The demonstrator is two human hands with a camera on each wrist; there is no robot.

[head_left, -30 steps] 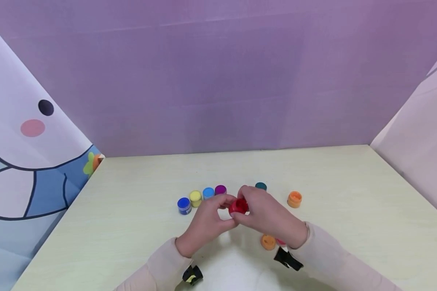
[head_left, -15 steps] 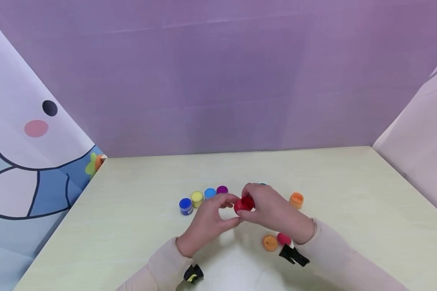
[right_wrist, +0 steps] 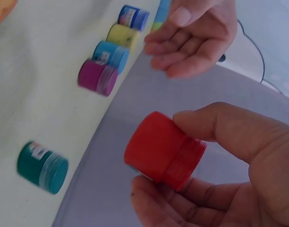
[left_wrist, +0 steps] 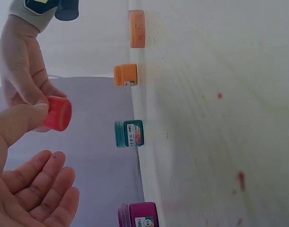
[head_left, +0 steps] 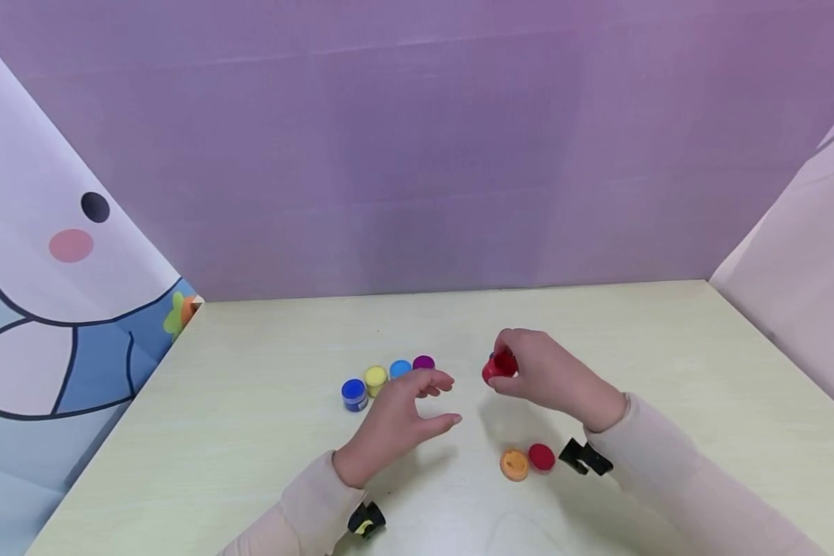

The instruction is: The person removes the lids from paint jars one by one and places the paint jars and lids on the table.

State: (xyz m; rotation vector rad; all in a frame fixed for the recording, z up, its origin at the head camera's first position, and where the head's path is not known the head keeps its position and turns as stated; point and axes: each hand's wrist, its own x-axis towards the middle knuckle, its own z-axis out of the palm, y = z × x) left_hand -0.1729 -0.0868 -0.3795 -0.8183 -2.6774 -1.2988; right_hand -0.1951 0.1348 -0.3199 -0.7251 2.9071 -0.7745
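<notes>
My right hand (head_left: 556, 378) pinches a small red paint jar (right_wrist: 158, 146) between thumb and fingers, held up above the table. The jar's mouth is uncovered and red inside. My left hand (head_left: 396, 425) holds nothing; its fingers and thumb stand apart, to the left of the jar. In the left wrist view the left thumb overlaps the red jar (left_wrist: 60, 113). A red lid (head_left: 541, 457) and an orange lid (head_left: 514, 465) lie side by side on the table, nearer than the right hand.
Beyond the left hand stand capped jars in dark blue (head_left: 354, 394), yellow (head_left: 375, 381), light blue (head_left: 400, 369) and purple (head_left: 424, 362). A teal jar (right_wrist: 43, 166) and an uncapped orange jar (left_wrist: 125, 74) are hidden behind the right hand in the head view.
The right hand has moved right and away from me with the red jar, parting from the left hand. The left hand has stayed nearly in place. The red lid has come into full view.
</notes>
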